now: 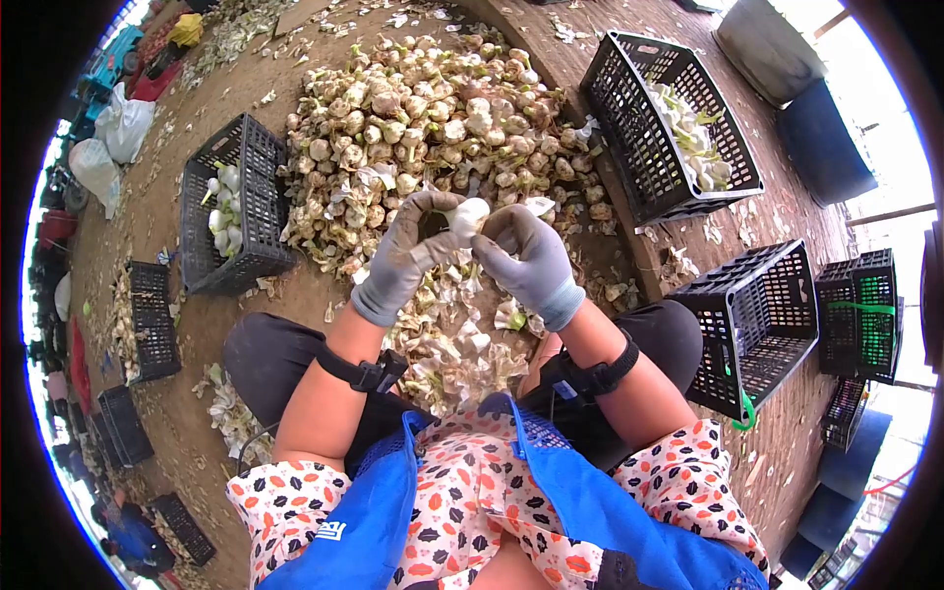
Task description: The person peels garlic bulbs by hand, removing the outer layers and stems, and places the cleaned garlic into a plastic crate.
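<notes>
Between my two gloved hands is a peeled white garlic bulb [469,218], held over the near edge of a large heap of unpeeled garlic [413,118]. My left hand [411,254], in a soiled grey glove, is closed with thumb and fingers pinching the bulb from the left. My right hand [526,258], gloved alike, has its bent fingers and thumb closed at the bulb's right side. A pale piece of skin [539,205] shows just beyond the right knuckles. Loose papery skins [462,344] cover the ground below, between my legs.
At the left, a black crate [264,211] holds peeled white bulbs. Another crate [644,147] at the upper right contains pale skins or leaves. An upright-sided black crate [762,324] lies by my right knee. A wooden board [629,226] borders the heap.
</notes>
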`<state>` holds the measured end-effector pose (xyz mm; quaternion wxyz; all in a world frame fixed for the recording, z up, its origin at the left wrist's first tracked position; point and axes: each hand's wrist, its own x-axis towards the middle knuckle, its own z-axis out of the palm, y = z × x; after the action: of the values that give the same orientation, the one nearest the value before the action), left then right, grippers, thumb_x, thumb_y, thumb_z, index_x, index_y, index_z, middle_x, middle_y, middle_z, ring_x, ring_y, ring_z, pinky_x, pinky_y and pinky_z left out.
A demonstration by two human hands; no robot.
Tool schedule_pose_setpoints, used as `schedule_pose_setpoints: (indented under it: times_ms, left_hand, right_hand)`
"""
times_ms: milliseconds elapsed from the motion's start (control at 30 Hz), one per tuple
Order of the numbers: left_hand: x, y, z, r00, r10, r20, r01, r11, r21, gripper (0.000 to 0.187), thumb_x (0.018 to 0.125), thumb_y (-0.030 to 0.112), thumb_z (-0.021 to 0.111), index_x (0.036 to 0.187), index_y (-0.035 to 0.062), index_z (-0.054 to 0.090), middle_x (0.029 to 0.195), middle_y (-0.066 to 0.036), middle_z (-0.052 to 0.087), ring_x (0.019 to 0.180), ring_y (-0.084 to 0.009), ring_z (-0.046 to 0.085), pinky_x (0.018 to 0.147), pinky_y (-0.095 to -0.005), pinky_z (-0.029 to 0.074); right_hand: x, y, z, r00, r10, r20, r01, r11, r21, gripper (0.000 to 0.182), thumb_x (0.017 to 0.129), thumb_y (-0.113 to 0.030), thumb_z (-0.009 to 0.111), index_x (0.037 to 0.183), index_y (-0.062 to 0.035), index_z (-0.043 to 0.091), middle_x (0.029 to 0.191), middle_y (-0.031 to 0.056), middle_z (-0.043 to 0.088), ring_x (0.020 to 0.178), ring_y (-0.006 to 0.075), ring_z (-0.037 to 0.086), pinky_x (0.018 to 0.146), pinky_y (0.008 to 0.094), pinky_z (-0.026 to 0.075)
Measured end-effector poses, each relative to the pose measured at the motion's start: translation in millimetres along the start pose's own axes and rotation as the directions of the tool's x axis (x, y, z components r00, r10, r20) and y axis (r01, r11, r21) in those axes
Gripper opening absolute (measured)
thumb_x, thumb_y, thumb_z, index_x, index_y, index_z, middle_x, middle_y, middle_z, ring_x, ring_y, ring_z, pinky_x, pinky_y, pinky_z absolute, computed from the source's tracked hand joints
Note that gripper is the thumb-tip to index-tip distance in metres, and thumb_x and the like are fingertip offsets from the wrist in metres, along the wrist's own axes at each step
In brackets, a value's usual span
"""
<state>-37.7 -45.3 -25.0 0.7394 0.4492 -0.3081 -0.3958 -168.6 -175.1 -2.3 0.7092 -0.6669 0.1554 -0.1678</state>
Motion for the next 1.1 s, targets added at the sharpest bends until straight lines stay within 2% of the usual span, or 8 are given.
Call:
schedule_pose_setpoints:
  times_ms: [200,333,400,800,900,967,1033,1100]
  left_hand:
    - [-0.2,-5.1,3.7,0.986,0.161,0.047,-0.167,0.976,0.141,0.039,0.081,-0.006,0.062,0.115,0.0066,0.047,0.122,-0.009,0.051,0.109,-0.0172,0.054,0.092,-0.0289,0.047]
    - [-2.3,-6.8,3.4,0.973,0.226,0.046,-0.231,0.948,0.217,0.04,0.078,-0.012,0.06,0.111,0.0052,0.047,0.123,-0.011,0.05,0.11,-0.0185,0.054,0.091,-0.029,0.049]
    - [-1.9,-5.1,3.7,0.966,0.253,0.055,-0.259,0.937,0.234,0.04,0.077,-0.013,0.06,0.111,0.0049,0.047,0.123,-0.012,0.049,0.11,-0.019,0.054,0.091,-0.0291,0.049]
    - [-4.8,6.8,11.8,0.934,0.316,0.164,-0.356,0.834,0.422,0.038,0.077,-0.011,0.063,0.11,0.005,0.053,0.119,-0.011,0.053,0.109,-0.0191,0.055,0.093,-0.0299,0.046]
    - [-7.8,9.0,7.3,0.997,-0.064,0.032,0.065,0.997,-0.031,0.037,0.082,0.002,0.065,0.117,0.0055,0.054,0.114,-0.01,0.059,0.105,-0.0224,0.059,0.093,-0.0333,0.047]
    - [-5.9,10.4,7.5,0.992,-0.121,0.04,0.127,0.961,-0.246,0.039,0.081,0.005,0.064,0.118,0.0051,0.053,0.116,-0.011,0.058,0.105,-0.0239,0.058,0.093,-0.0337,0.048]
    - [-5.9,10.2,8.3,0.982,-0.188,0.022,0.169,0.819,-0.549,0.044,0.082,0.013,0.061,0.124,0.0032,0.05,0.121,-0.014,0.056,0.109,-0.0289,0.057,0.094,-0.0374,0.049]
    - [-4.7,13.5,8.5,0.975,-0.222,0.002,0.178,0.775,-0.607,0.045,0.083,0.012,0.06,0.125,0.0025,0.049,0.121,-0.015,0.056,0.111,-0.03,0.056,0.095,-0.0396,0.049]
  right_hand:
    - [1.8,4.2,-1.4,0.993,-0.12,0.002,0.116,0.955,-0.273,0.018,0.084,-0.014,0.064,0.093,0.0001,0.056,0.074,-0.0008,0.056,0.067,0.0027,0.05,0.06,0.0188,0.042]
    - [1.9,3.0,1.1,0.999,-0.023,-0.037,0.013,0.969,-0.247,0.018,0.084,-0.016,0.064,0.088,0.0004,0.058,0.072,0.001,0.058,0.065,0.0059,0.05,0.06,0.0221,0.043]
    - [1.9,4.6,2.2,0.999,0.043,-0.026,-0.043,0.999,0.005,0.017,0.085,-0.016,0.062,0.089,0.0004,0.058,0.072,0.0005,0.058,0.065,0.0055,0.049,0.059,0.0221,0.042]
    - [-2.2,4.4,-0.8,1.0,-0.007,-0.014,0.006,0.992,-0.123,0.015,0.082,-0.01,0.058,0.09,0.0029,0.058,0.07,0.0011,0.058,0.063,0.006,0.051,0.057,0.0221,0.042]
    - [0.3,-5.4,-6.8,0.951,0.282,0.126,-0.307,0.911,0.274,0.019,0.084,-0.014,0.051,0.088,0.0026,0.058,0.07,0.0071,0.06,0.06,0.0131,0.056,0.057,0.0254,0.046]
    - [-1.0,-0.7,-8.7,0.95,0.251,0.184,-0.31,0.813,0.492,0.021,0.085,-0.015,0.047,0.088,0.0022,0.058,0.071,0.0101,0.061,0.059,0.0172,0.057,0.057,0.0278,0.047]
    - [2.0,5.5,-9.0,0.931,0.216,0.294,-0.364,0.484,0.796,0.027,0.086,-0.017,0.038,0.087,0.0021,0.056,0.071,0.0161,0.06,0.056,0.0249,0.057,0.056,0.0332,0.048]
    - [4.9,2.7,-13.9,0.919,0.287,0.271,-0.392,0.588,0.707,0.026,0.085,-0.017,0.04,0.087,0.0021,0.056,0.071,0.0146,0.06,0.058,0.0233,0.057,0.057,0.0322,0.047]
